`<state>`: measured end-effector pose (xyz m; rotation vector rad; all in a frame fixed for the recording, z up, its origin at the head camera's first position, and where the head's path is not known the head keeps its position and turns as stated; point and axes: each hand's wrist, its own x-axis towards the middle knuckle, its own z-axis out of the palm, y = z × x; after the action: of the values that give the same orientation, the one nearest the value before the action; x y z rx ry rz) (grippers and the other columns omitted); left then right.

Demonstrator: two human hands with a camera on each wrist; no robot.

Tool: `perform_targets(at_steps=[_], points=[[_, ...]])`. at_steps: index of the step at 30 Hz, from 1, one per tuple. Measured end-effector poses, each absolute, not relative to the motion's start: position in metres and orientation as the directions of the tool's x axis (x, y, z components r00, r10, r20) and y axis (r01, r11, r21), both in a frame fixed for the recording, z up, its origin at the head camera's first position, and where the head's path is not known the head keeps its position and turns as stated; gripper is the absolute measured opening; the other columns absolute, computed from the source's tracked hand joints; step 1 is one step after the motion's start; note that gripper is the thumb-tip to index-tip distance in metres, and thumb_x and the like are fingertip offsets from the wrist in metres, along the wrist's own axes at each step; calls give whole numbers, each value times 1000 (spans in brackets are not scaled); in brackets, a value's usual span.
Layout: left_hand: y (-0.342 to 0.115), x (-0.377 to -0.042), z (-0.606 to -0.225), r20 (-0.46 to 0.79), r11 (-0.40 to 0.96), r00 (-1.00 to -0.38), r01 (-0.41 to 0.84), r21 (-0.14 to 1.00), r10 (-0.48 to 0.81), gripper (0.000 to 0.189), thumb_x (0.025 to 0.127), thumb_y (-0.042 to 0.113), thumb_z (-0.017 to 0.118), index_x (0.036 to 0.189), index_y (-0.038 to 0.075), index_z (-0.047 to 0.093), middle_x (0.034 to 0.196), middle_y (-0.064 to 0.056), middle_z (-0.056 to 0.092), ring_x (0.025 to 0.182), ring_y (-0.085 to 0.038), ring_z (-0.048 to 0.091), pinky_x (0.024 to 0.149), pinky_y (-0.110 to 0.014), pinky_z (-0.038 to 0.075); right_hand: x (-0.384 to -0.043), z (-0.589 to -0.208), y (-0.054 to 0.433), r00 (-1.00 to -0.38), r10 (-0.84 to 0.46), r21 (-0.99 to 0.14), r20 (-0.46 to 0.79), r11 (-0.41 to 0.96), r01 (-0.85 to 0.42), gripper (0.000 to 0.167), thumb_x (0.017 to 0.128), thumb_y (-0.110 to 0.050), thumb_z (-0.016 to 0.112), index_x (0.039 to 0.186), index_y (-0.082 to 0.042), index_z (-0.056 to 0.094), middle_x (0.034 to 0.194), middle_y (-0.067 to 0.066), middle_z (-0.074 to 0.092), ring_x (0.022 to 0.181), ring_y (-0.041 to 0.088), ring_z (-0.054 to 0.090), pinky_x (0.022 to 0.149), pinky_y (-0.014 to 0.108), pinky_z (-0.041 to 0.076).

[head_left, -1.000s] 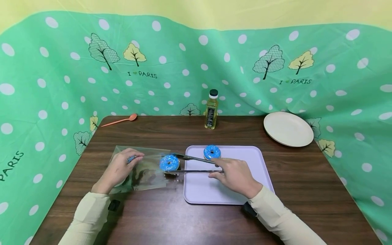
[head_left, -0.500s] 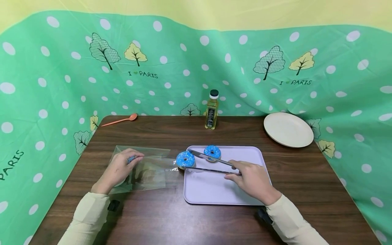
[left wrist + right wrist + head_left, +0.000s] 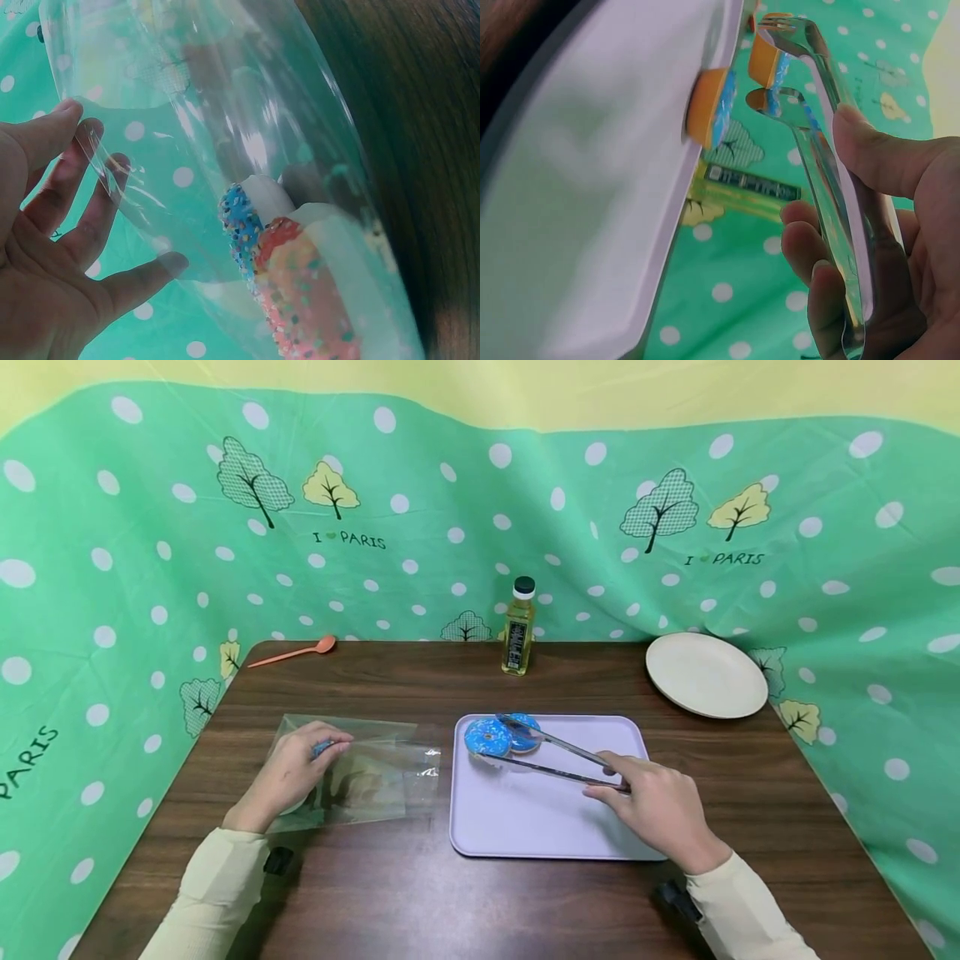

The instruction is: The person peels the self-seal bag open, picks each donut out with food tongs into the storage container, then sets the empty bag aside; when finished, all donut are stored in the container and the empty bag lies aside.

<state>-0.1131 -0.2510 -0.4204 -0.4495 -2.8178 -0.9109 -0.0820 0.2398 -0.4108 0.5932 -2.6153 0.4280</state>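
Observation:
My right hand (image 3: 663, 806) grips metal tongs (image 3: 558, 772), whose ends hold a blue-frosted donut (image 3: 487, 737) over the upper left of the lilac tray (image 3: 540, 822). Close behind it another blue donut (image 3: 529, 745) lies on the tray, partly covered by a tong arm. In the right wrist view the held donut (image 3: 763, 60) looks raised off the tray. On the left, my left hand (image 3: 292, 770) pinches the edge of a clear plastic bag (image 3: 367, 785). Through its film the left wrist view shows a blue sprinkled donut (image 3: 241, 221) and a pink-red sprinkled one (image 3: 304, 292).
An orange spoon (image 3: 300, 652) lies at the table's back left. Behind the tray stands a bottle of yellow liquid (image 3: 517, 639) with a black cap. A cream plate (image 3: 707, 677) is at the back right, near the patterned green cloth (image 3: 420, 485).
The right hand has carried the blue donut in the tongs rightward, from the bag's mouth to over the tray beside the other donut. My left hand has stayed on the bag.

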Motion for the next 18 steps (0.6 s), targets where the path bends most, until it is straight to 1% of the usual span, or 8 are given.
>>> perform_targets(at_steps=[4, 9, 11, 13, 18], points=[[-252, -113, -420, 222, 770, -946, 320, 552, 234, 18, 101, 17, 65, 112, 8, 76, 108, -1, 69, 92, -16, 66, 74, -40, 54, -81, -409, 248, -821, -312, -195, 478, 874, -445, 52, 69, -38, 91, 111, -12, 77, 65, -5, 61, 50, 6, 46, 39, 31, 35], [-252, -114, -420, 228, 774, -944, 326, 543, 238, 19, 101, 17, 65, 112, 8, 76, 108, -1, 70, 93, -17, 66, 75, -41, 53, -81, -407, 259, -827, -280, -206, 487, 883, -421, 49, 68, -36, 91, 109, -13, 77, 60, -10, 51, 49, 4, 41, 39, 30, 32], [-252, -114, -420, 230, 775, -944, 327, 541, 238, 19, 101, 17, 65, 112, 8, 76, 108, -2, 70, 93, -18, 66, 75, -41, 53, -80, -407, 264, -829, -270, -208, 489, 887, -412, 49, 68, -36, 91, 109, -13, 77, 60, -10, 52, 49, 4, 41, 39, 30, 32], [-252, -114, -420, 228, 776, -945, 323, 542, 234, 19, 101, 17, 65, 112, 8, 76, 108, -2, 69, 94, -19, 67, 76, -42, 53, -79, -406, 268, -831, -262, -207, 491, 891, -404, 50, 68, -36, 91, 110, -13, 76, 62, -7, 57, 50, 5, 43, 38, 32, 33], [-252, -113, -420, 221, 773, -947, 317, 549, 231, 19, 101, 18, 65, 112, 7, 76, 108, -2, 69, 95, -19, 67, 76, -42, 53, -74, -406, 280, -845, -233, -214, 481, 904, -371, 50, 69, -35, 91, 111, -13, 75, 72, -4, 67, 52, 11, 54, 39, 36, 38]])
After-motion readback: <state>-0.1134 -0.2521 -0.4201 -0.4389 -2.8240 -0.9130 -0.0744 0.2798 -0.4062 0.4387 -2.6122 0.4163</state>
